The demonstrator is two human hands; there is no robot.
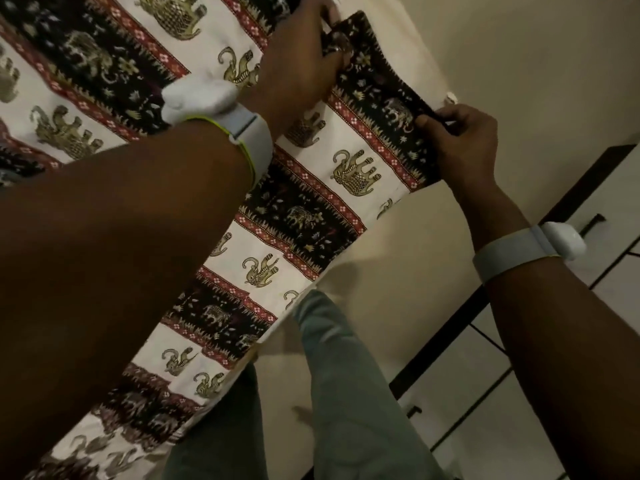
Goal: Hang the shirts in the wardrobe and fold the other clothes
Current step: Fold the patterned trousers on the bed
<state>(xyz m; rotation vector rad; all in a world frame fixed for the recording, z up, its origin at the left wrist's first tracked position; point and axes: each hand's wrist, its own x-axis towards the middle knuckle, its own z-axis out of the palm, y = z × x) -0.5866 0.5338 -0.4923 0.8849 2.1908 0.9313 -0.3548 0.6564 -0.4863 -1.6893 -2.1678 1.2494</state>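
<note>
Left wrist wearing grey band with white pod, yellow-green edging. Right wrist wearing grey band, white pod. Arms bare. Legs wearing grey-green trousers.

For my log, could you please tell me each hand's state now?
Left hand: grips the patterned shirt.
Right hand: pinches the shirt's edge.

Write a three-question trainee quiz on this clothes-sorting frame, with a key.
1. True or false: both hands grip the elephant-print garment.
2. Which hand pinches its dark band nearest the white door?
A) left hand
B) right hand
3. Fill in: each wrist wears a grey ____.

Key:
1. True.
2. B.
3. Band: left wrist band, right wrist band.
</note>
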